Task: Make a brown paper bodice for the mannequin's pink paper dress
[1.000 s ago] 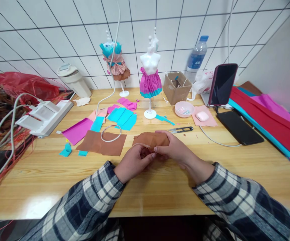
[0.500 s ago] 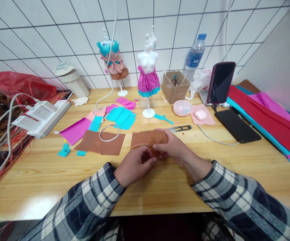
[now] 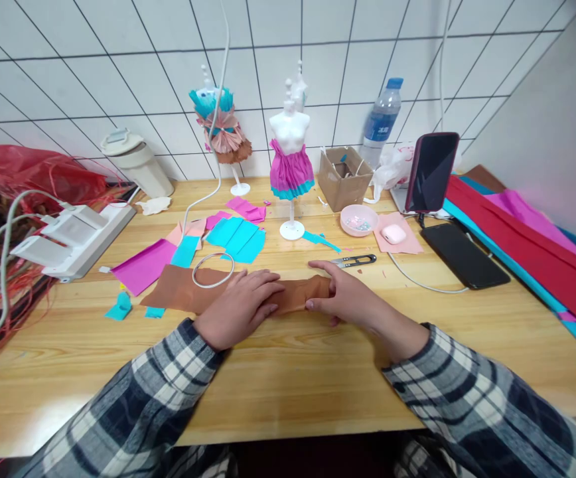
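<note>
A folded strip of brown paper (image 3: 300, 294) lies flat on the wooden table (image 3: 288, 372). My left hand (image 3: 241, 309) rests on its left part, fingers stretched out and pressing down. My right hand (image 3: 350, 295) lies at its right end, fingers extended flat with the fingertips on the paper. A larger brown sheet (image 3: 178, 295) with a white ring (image 3: 212, 269) on it lies just left of my left hand. Small black snips (image 3: 355, 260) lie just beyond my right hand.
Behind stand two small mannequins, one in a pink and teal skirt (image 3: 290, 174), one in teal and brown (image 3: 222, 129). Pink and blue paper pieces (image 3: 235, 238), a cardboard box (image 3: 344, 176), a pink dish (image 3: 358, 219), phones (image 3: 462, 253), a power strip (image 3: 66, 238) and crepe rolls (image 3: 531, 242) surround the hands.
Both hands have laid the brown paper down and flattened out. My left hand slid left along the strip and opened from a pinch; the paper is now a narrower folded strip.
</note>
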Demonstrator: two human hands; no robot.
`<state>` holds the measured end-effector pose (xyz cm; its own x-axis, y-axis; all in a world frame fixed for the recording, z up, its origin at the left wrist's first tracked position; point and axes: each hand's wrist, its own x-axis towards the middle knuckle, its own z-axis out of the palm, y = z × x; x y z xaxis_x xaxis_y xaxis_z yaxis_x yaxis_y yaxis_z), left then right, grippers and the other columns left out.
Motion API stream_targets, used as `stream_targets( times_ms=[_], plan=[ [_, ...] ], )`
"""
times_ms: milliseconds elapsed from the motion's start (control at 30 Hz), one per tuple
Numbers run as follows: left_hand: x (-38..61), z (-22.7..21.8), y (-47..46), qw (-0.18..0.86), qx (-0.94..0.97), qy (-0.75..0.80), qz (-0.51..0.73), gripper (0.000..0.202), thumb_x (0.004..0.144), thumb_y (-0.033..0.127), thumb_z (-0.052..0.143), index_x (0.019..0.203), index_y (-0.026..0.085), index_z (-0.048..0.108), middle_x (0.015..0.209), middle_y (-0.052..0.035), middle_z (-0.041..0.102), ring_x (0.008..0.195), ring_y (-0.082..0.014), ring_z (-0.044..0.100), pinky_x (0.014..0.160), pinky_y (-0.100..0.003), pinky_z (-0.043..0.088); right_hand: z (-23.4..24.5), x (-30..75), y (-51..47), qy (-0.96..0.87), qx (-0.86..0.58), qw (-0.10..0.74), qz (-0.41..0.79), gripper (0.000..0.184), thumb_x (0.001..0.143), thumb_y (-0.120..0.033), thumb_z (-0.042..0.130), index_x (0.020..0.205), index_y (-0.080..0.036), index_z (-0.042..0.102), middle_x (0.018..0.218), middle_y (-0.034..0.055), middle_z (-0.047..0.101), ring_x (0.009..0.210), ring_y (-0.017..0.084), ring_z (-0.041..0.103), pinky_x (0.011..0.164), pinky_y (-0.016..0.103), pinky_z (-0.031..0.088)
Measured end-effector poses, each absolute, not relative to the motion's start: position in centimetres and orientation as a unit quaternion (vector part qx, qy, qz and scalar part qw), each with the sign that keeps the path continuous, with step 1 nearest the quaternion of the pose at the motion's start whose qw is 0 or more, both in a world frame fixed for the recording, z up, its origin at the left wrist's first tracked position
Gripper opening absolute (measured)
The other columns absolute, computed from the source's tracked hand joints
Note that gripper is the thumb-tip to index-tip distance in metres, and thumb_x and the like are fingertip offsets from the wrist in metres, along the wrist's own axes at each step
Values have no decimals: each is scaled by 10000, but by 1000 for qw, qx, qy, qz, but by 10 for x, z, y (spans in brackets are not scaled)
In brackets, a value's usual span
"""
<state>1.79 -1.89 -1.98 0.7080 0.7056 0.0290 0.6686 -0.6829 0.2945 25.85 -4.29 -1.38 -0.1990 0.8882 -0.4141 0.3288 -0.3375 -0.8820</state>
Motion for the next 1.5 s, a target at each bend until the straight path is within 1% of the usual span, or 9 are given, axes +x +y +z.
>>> stream_targets(
  times_ms=[67, 133, 300, 533, 733, 900, 1033, 1233, 1500],
  plan=[
    [16, -24, -19, 130, 914, 378, 66, 326, 956, 302, 458, 1256, 246, 573, 1395, -95, 539, 1341, -287, 429, 1111, -578, 288, -13, 264, -42, -514, -583, 234, 583, 860, 675, -267, 776, 1433, -286, 370, 660, -60, 457, 568, 135, 492, 414, 257, 499],
    [14, -25, -19, 131, 914, 377, 73, 318, 949, 302, 474, 1236, 244, 596, 1406, -96, 530, 1361, -295, 401, 1119, -580, 280, -14, 269, -41, -517, -587, 224, 581, 848, 664, -279, 793, 1417, -298, 402, 638, -68, 418, 573, 142, 485, 415, 261, 497],
    [12, -22, -15, 125, 915, 374, 82, 295, 946, 295, 487, 1199, 261, 635, 1386, -86, 549, 1351, -297, 408, 1118, -592, 279, -20, 274, -40, -524, -575, 219, 589, 874, 661, -313, 803, 1432, -319, 392, 671, -45, 462, 629, 169, 513, 427, 281, 507],
    [8, -23, -11, 115, 919, 372, 68, 296, 961, 309, 469, 1206, 262, 629, 1388, -74, 542, 1354, -283, 397, 1118, -558, 299, -14, 273, -40, -522, -589, 212, 578, 805, 710, -258, 752, 1430, -301, 396, 630, -79, 390, 538, 129, 470, 405, 255, 477],
    [3, -22, -10, 126, 917, 371, 77, 307, 961, 344, 468, 1190, 233, 637, 1347, -93, 561, 1323, -268, 430, 1116, -495, 327, -12, 274, -41, -511, -579, 207, 601, 822, 724, -237, 729, 1450, -305, 350, 632, -69, 459, 569, 147, 513, 430, 261, 486],
    [9, -21, -16, 138, 896, 410, 98, 344, 977, 384, 419, 1203, 220, 620, 1334, -102, 578, 1314, -273, 448, 1134, -548, 270, -18, 276, -43, -528, -581, 210, 583, 785, 747, -204, 682, 1447, -316, 345, 681, -40, 542, 614, 166, 553, 433, 250, 474],
    [21, -24, -24, 132, 890, 425, 102, 447, 899, 484, 549, 1259, 221, 578, 1367, -118, 549, 1337, -311, 422, 1150, -612, 192, -17, 274, -44, -553, -599, 195, 545, 728, 804, -263, 659, 1455, -307, 335, 674, -51, 538, 511, 127, 502, 426, 243, 438],
    [23, -27, -27, 127, 883, 442, 92, 442, 871, 483, 588, 1256, 267, 573, 1441, -97, 475, 1398, -332, 332, 1149, -638, 181, -15, 272, -43, -617, -625, 173, 445, 699, 819, -158, 620, 1456, -254, 350, 673, -56, 578, 543, 122, 534, 525, 244, 405],
    [22, -29, -29, 132, 869, 471, 75, 437, 883, 482, 571, 1281, 308, 525, 1499, -78, 405, 1423, -329, 287, 1134, -660, 153, -11, 271, -46, -652, -628, 148, 398, 712, 809, -159, 625, 1460, -233, 346, 708, -42, 623, 594, 145, 570, 582, 264, 395]
  ],
)
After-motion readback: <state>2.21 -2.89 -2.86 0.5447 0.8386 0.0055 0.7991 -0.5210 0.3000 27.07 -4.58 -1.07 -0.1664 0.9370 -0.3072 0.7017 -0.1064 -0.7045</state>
